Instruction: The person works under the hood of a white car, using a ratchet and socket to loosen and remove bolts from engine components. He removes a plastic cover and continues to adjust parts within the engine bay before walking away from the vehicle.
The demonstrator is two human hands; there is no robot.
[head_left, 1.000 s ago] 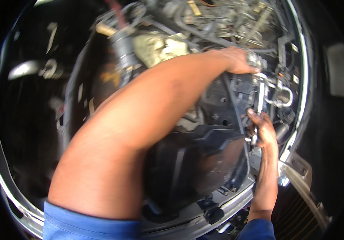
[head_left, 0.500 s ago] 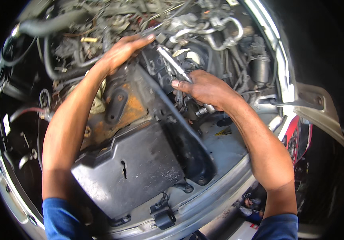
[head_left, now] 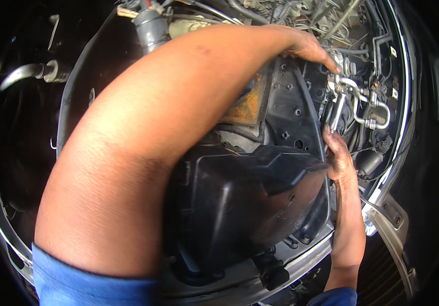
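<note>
My right hand (head_left: 339, 155) is closed around the lower end of a chrome ratchet wrench (head_left: 338, 113), its thumb lying along the shaft. The wrench points up into the engine bay, its far end close to a bent silver metal pipe (head_left: 351, 83). From the left my arm arches over the bay. My left hand (head_left: 308, 47) is near the same pipe, back of the hand up, with one finger stretched down toward the pipe's end. Its other fingers are mostly hidden, and I see nothing held in it.
A large black plastic box (head_left: 240, 199) sits at the front, beside a long black panel (head_left: 303, 97). Behind it is a rusty metal plate (head_left: 245, 107). A black cylinder (head_left: 150, 28) stands at the far left. The fender edge (head_left: 408, 102) runs along the right.
The view has swung left and leaned closer, so the engine parts appear further right. My right hand keeps its grip on the ratchet wrench, now more upright. My left arm now reaches across the bay.
</note>
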